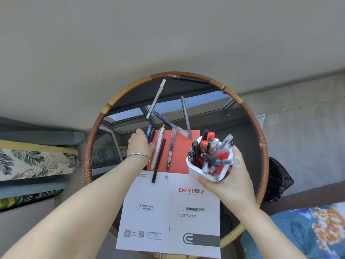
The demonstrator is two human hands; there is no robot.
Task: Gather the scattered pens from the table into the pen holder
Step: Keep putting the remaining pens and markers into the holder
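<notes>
White holder: your right hand (226, 176) has the pen holder (209, 165) wrapped from below, tipped toward you and lifted off the table, already pretty stuffed with pens.
Blue pen: your left hand (140, 144) is closed over the blue pen (148, 132) and a dark one next to it at the left edge of the red sheet (183, 152). Can't tell if you've actually got them pinched or are just on top of them.
Tip: honestly I'd roll both into the fingers first, then bring the holder over to them, tips down, aiming for a gap.
Leftovers: white pen (157, 148), black pencil (158, 160) and a slim blue one (170, 150) lie just beside your hand; a few more sit farther back on the glass table (248, 128).
Watch out: that holder's tilted, so keep it more upright or stuff slides out.
</notes>
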